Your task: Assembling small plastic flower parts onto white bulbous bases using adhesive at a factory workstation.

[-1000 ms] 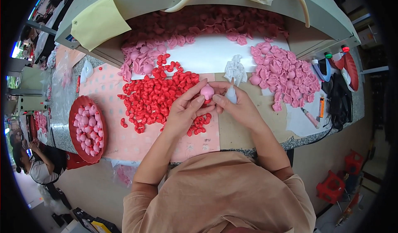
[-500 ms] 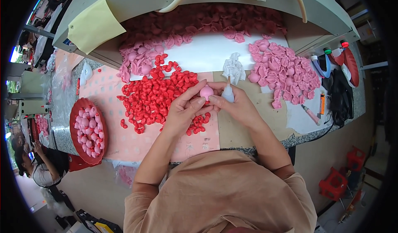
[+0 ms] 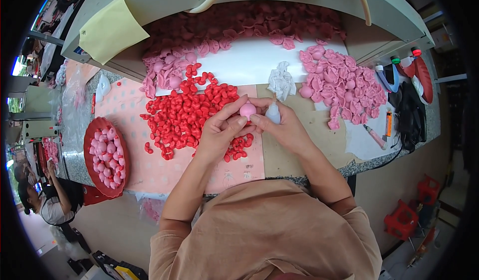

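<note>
Your left hand [image 3: 219,134] grips a pink ball [image 3: 247,110]; your right hand [image 3: 283,128] touches it while holding a pale, thin-tipped squeeze bottle [image 3: 273,114]. On the bench [image 3: 75,164]: red bean-shaped pieces [image 3: 182,119] left, pink petal-like pieces [image 3: 345,88] right. Red scalloped bowl [image 3: 102,122], far left, contains pink balls [image 3: 104,153].

Pnk ball [image 3: 247,110], red pcs [image 3: 182,120]
</note>
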